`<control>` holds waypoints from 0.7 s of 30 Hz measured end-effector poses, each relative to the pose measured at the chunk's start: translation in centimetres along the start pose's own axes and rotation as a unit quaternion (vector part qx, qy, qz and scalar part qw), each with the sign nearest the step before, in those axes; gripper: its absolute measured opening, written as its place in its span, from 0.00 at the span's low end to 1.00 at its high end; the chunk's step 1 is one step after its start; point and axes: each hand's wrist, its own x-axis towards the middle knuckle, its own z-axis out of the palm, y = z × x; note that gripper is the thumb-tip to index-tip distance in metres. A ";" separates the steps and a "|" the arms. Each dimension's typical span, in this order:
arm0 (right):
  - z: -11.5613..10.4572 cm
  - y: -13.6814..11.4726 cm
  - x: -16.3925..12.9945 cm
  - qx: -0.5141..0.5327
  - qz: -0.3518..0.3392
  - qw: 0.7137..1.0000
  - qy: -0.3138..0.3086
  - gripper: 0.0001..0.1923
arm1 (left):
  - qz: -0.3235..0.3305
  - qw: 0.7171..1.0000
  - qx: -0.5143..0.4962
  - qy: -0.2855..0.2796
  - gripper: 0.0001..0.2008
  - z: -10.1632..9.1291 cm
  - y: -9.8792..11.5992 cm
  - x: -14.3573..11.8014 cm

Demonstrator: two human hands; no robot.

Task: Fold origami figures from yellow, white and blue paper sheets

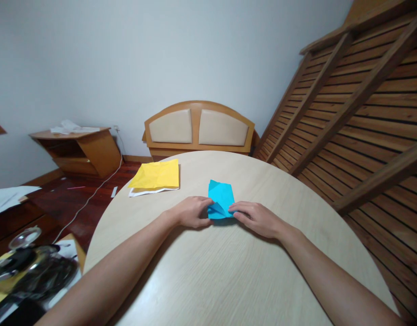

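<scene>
- The left hand (pixel 195 211) is at 8 o'clock of the blue paper (pixel 222 194) and pinches its near left corner.
- The right hand (pixel 258 218) is at 4 o'clock, with fingers on the near right corner. I cannot tell if it pinches too.
- One hand on each side probably helps stop the paper from sliding and keeps its slanted flap in place.
- The blue paper is in front of the person, maybe so both hands can reach it easily.
- At 10 o'clock, yellow paper (pixel 156 174) lies on white paper (pixel 154 192), perhaps to be out of the way.
- The round counter (pixel 208 267) is pale, with thin wood lines.
- Past it, a headboard (pixel 196 124) stands just before 12 o'clock, by a plain wall (pixel 195 54).
- Big wooden slats (pixel 361 104) lean at 2 o'clock.
</scene>
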 end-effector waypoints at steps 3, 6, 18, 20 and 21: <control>0.0 0.1 -0.1 -0.002 0.005 1.000 -0.006 0.19 | -0.010 1.000 0.004 0.005 0.14 0.5 -0.4 0.1; -0.1 0.2 -0.3 -0.007 0.013 1.000 -0.016 0.26 | -0.005 1.000 -0.002 0.009 0.14 0.8 -0.8 0.0; -0.2 0.5 -0.6 -0.005 0.022 1.000 -0.010 0.38 | -0.033 0.999 0.004 0.025 0.09 0.4 -0.4 0.0; 0.2 0.8 -0.4 -0.011 0.033 0.999 0.016 0.33 | -0.044 0.999 -0.002 0.026 0.09 0.3 -0.3 0.0; 0.5 0.9 -0.3 -0.007 0.039 0.999 0.033 0.29 | -0.052 0.998 -0.008 0.029 0.09 0.3 -0.3 0.0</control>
